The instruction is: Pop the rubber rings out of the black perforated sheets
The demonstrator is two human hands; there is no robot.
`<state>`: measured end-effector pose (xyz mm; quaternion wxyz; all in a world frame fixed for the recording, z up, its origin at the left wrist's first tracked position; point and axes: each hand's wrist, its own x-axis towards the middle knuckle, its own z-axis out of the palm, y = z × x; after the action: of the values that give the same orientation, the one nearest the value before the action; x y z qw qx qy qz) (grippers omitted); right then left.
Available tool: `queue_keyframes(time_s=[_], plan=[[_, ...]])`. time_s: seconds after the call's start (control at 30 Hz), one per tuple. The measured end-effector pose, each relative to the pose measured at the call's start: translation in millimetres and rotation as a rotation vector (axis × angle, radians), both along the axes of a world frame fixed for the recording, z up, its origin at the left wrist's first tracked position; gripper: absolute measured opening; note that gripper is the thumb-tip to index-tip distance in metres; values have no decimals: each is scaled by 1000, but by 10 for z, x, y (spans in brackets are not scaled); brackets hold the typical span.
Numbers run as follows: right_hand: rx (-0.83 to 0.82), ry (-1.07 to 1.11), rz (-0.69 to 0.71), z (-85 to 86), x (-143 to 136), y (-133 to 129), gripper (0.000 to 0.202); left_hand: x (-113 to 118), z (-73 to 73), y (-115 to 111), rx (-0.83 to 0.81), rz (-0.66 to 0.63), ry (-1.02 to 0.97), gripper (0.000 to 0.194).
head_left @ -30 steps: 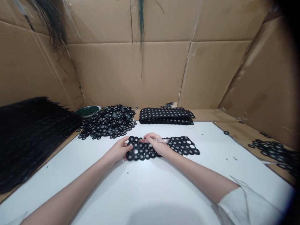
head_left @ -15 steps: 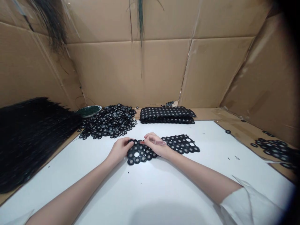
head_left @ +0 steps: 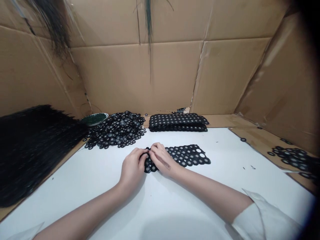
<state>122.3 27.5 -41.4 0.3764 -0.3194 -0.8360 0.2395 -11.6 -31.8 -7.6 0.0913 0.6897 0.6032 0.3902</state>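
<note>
A panel of joined black rings [head_left: 186, 156] with pale centres lies on the white tabletop between my hands. My left hand [head_left: 132, 166] pinches its left end between thumb and fingers, and that end is bunched up and partly hidden. Against the same end, the fingertips of my right hand [head_left: 161, 158] are closed and almost touch the left ones. Across the right palm lies a slim tool with a clear pinkish handle [head_left: 163, 162]; its tip is hidden at the fingers. Toward the panel's right end, two openings show white.
Behind my left hand is a heap of loose black rings [head_left: 117, 130], beside a bowl of dark green bits [head_left: 94, 118]. Stacked ring panels [head_left: 178, 120] stand at the back. Black strands [head_left: 32, 150] fill the left side. More rings [head_left: 292, 158] lie right, near cardboard walls [head_left: 140, 76].
My left hand has moved right and folded up the panel's left end. The right hand has turned, bringing the tool from level to slanting along the palm. The panel has shifted slightly.
</note>
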Motion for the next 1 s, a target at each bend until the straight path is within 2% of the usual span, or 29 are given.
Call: queue_keyframes(time_s=[0.17, 0.3, 0.53, 0.63, 0.8, 0.9, 1.0], plan=[[-264, 85, 32, 38, 29, 53, 29, -196, 49, 173, -13, -17, 6, 23], [-470, 231, 42, -5, 40, 95, 31, -399, -22, 379, -115, 16, -83, 22], [-595, 281, 78, 51, 71, 55, 29, -478, -182, 502, -218, -40, -351, 20], [-550, 263, 116, 27, 75, 43, 29, -474, -178, 505, -251, -55, -399, 20], [-276, 148, 43, -62, 46, 33, 26, -440, -164, 461, -237, -53, -382, 21], [-173, 103, 11, -65, 26, 23, 24, -367, -145, 385, -181, -40, -345, 20], [-150, 86, -12, -50, 13, 18, 24, -297, -106, 314, -102, -37, -289, 19]])
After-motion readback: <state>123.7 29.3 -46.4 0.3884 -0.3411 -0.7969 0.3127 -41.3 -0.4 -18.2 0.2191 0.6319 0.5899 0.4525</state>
